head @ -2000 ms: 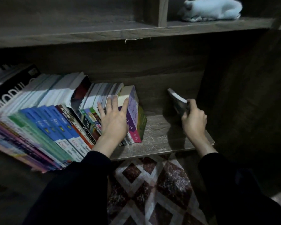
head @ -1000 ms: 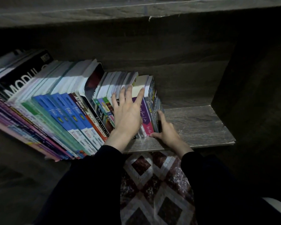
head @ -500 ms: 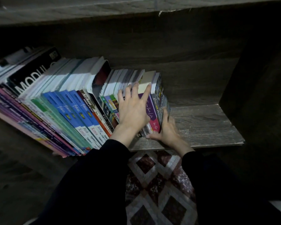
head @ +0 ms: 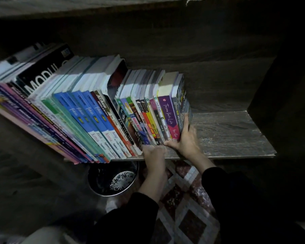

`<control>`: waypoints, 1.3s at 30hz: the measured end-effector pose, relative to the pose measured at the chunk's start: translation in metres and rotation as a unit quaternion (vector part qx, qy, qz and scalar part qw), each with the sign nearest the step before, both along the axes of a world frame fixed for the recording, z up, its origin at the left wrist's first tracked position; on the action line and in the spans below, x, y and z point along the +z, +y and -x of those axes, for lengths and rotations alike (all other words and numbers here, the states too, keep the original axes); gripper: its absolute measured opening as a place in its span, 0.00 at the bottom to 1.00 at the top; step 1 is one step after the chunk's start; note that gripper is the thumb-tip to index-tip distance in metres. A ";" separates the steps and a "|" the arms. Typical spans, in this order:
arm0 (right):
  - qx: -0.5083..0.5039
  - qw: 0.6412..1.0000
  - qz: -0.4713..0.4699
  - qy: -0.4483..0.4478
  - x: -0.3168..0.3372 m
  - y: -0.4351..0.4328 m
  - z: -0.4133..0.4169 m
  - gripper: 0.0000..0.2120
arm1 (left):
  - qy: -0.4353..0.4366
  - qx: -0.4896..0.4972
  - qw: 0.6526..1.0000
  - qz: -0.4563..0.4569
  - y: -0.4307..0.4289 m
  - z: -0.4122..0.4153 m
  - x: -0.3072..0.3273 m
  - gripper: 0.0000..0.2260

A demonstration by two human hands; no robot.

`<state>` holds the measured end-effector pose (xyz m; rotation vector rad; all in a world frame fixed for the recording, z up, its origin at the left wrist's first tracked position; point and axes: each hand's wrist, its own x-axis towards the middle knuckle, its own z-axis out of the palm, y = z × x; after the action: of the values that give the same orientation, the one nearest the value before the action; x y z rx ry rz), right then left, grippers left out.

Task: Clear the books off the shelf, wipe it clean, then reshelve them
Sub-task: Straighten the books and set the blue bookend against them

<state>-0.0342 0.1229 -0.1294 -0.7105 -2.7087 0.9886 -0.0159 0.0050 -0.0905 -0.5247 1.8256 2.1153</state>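
Tightly packed, the books stand in a leaning row that fills the left and middle of the wooden shelf, spines facing out, while the board to their right is bare. The right hand is spread wide at the row's right end, its fingers straight up the cover of the grey end book beside a purple book and its thumb along the foot of the spines. The left hand is at the shelf's front edge just below the spines, too blurred to tell whether it is wide or curled, with a dark round bin and a patterned rug on the floor beneath.
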 end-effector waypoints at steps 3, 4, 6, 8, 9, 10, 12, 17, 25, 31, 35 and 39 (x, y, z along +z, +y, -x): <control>-0.001 1.000 0.013 0.002 -0.002 -0.002 -0.002 0.65 | -0.051 0.004 0.989 -0.136 0.004 0.010 0.004 0.36; 0.001 1.000 0.000 0.000 -0.002 -0.001 -0.001 0.65 | -0.057 0.008 0.983 -0.175 0.005 0.015 0.006 0.40; 0.001 1.000 -0.030 -0.003 -0.002 0.002 0.001 0.66 | -0.079 0.013 0.977 -0.200 0.008 0.024 0.005 0.43; 0.002 0.999 -0.049 -0.002 -0.002 0.005 0.003 0.67 | -0.083 0.022 0.980 -0.178 0.010 0.026 0.009 0.37; 0.003 0.998 -0.055 0.000 -0.002 0.005 0.004 0.67 | -0.077 0.027 0.981 -0.175 0.012 0.026 0.008 0.35; 0.004 0.998 -0.060 0.007 -0.003 0.006 0.004 0.66 | -0.068 0.028 0.980 -0.186 0.014 0.026 0.007 0.35; 0.004 0.998 -0.062 0.020 -0.004 0.006 0.003 0.64 | -0.057 0.019 0.977 -0.202 0.014 0.025 0.003 0.35; -0.011 0.999 -0.047 0.015 0.001 0.001 -0.001 0.64 | -0.050 0.006 0.976 -0.214 0.011 0.025 0.003 0.31; -0.235 0.933 0.183 0.203 0.011 -0.082 -0.023 0.32 | -0.072 0.050 0.988 -0.130 -0.050 0.014 -0.009 0.18; -0.143 0.683 0.716 0.024 0.018 -0.177 -0.007 0.10 | -0.071 0.293 0.923 -0.238 -0.145 0.046 -0.012 0.10; -0.117 0.660 0.742 -0.003 0.031 -0.211 0.006 0.14 | -0.012 0.256 0.915 -0.311 -0.186 0.073 -0.011 0.12; -0.091 0.683 0.723 0.053 0.033 -0.226 0.011 0.13 | -0.027 0.243 0.913 -0.327 -0.199 0.090 -0.018 0.13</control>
<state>-0.0451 -0.1027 -0.0960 -0.9334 -1.1406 2.8545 -0.1064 -0.1937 -0.1087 -0.8993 0.8938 2.8006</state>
